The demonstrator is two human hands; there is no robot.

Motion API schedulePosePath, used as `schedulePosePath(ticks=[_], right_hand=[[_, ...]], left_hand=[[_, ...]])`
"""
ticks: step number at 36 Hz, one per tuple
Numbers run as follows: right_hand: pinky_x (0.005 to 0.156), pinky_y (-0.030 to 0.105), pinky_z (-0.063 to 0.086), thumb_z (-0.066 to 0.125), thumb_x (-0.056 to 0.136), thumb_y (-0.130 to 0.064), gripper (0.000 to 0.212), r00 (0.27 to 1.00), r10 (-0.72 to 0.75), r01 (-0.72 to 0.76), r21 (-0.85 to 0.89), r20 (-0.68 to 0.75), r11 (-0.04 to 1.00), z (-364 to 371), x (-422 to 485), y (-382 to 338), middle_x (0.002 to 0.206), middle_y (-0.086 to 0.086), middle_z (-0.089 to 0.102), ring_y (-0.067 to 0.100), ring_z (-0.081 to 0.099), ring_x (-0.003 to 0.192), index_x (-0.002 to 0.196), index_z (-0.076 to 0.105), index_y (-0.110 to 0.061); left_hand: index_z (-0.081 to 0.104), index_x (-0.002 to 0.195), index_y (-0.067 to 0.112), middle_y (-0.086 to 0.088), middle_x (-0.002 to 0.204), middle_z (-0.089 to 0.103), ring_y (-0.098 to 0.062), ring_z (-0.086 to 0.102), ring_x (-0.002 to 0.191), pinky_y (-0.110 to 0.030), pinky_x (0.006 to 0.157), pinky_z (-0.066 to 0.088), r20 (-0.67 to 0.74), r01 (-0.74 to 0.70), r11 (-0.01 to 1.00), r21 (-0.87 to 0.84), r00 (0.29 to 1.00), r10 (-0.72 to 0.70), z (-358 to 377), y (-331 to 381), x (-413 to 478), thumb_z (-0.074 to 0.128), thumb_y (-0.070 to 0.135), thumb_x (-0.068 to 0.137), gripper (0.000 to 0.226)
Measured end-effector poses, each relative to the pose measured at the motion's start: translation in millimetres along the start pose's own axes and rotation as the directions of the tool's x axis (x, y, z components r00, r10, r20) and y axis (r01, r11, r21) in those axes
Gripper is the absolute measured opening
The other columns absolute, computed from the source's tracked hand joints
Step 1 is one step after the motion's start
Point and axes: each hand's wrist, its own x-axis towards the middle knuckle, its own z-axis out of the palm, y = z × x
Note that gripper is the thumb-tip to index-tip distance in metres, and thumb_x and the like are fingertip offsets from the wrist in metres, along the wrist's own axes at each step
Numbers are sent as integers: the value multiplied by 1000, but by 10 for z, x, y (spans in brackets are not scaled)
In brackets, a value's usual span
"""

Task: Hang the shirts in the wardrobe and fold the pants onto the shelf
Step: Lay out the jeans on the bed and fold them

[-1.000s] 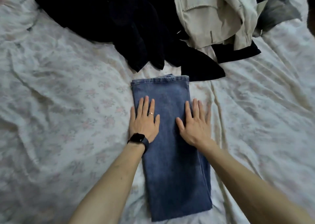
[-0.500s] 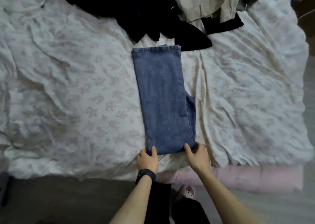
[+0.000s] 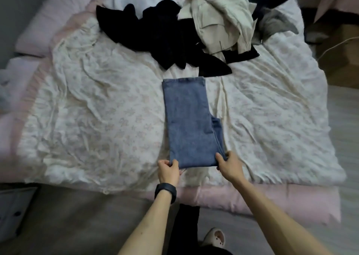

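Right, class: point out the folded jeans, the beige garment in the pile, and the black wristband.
folded jeans (image 3: 188, 122), head view, middle of the top denim layer.
beige garment (image 3: 217, 21), head view, its crumpled central panel.
black wristband (image 3: 166, 191), head view, the band on the left wrist.

Both my bare forearms reach forward. My left hand (image 3: 168, 170), black band (image 3: 165, 192) at the wrist, pinches the jeans (image 3: 189, 122) at their near left corner, thumb on top; my right hand (image 3: 229, 165) pinches the near right corner likewise.
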Motion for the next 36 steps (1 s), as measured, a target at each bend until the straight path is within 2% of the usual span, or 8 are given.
schedulePosePath(ticks=[5, 9, 12, 17, 20, 24, 32, 36], right_hand=[[59, 39, 52, 65, 87, -28, 34, 999, 45, -45, -15, 24, 999, -178, -564, 216, 70, 11, 69, 27, 67, 59, 98, 38, -11], [63, 45, 57, 63, 81, -20, 29, 997, 21, -18, -42, 70, 999, -270, -893, 352, 59, 8, 70, 28, 68, 56, 93, 36, -21], [60, 42, 55, 61, 83, -19, 17, 997, -31, 32, -17, 66, 999, -361, -904, 238, 54, 5, 68, 26, 67, 53, 90, 46, -22], [52, 27, 52, 69, 91, -22, 13, 995, -36, 13, 224, 98, 975, -472, -581, -289, 80, 12, 73, 16, 67, 55, 94, 69, -10], [67, 43, 57, 68, 83, -9, 17, 988, -104, 75, 235, 113, 969, -503, -247, -662, 90, 21, 72, 23, 66, 70, 100, 68, -9], [84, 44, 56, 71, 87, -29, 23, 982, -189, 189, -10, 9, 982, -473, 216, -1074, 97, 9, 74, 29, 69, 94, 106, 68, -16], [88, 40, 48, 61, 96, -43, 31, 970, -232, 205, -261, -74, 943, -247, 1308, -1446, 99, 15, 62, 37, 59, 104, 95, 65, -13], [80, 35, 47, 56, 97, -47, 33, 979, -186, 159, -259, -84, 953, -101, 1832, -1498, 108, 10, 71, 33, 63, 102, 106, 65, -17]], left_hand=[[35, 104, 25, -1, 81, 58, -25, 57, 64, -34, 58, 40, 6, -111, 964, 242, 994, 113, -300, -113, -544, 62, 16, 88, 33], [56, 92, 28, -1, 86, 65, -28, 64, 78, -39, 70, 53, 81, -127, 966, 225, 991, 111, -484, -261, -813, 60, 11, 90, 18], [68, 83, 23, -7, 84, 66, -18, 60, 53, -35, 59, 56, 160, -90, 986, 142, 985, 67, -526, -186, -815, 55, 4, 96, 26], [70, 95, 19, -2, 80, 72, -12, 58, 48, -21, 46, 38, 289, 28, 999, -40, 957, -15, -574, 375, -550, 55, 13, 93, 16], [69, 95, 15, 2, 73, 73, -14, 66, 63, -23, 54, 48, 335, -162, 985, 62, 933, 132, -576, 797, -224, 65, 10, 88, 9], [67, 88, 23, 5, 77, 74, -24, 70, 85, -38, 78, 57, 322, -386, 869, 310, 902, 286, -495, 1256, 328, 67, 36, 91, 14], [55, 75, 24, -1, 90, 69, -24, 62, 79, -32, 62, 45, 286, -443, 607, 660, 895, 342, -9, 1865, 1370, 51, 56, 97, 39], [66, 103, 29, -4, 106, 71, -30, 65, 95, -32, 68, 39, 285, -490, 471, 733, 851, 442, 296, 1992, 1809, 44, 54, 101, 34]])
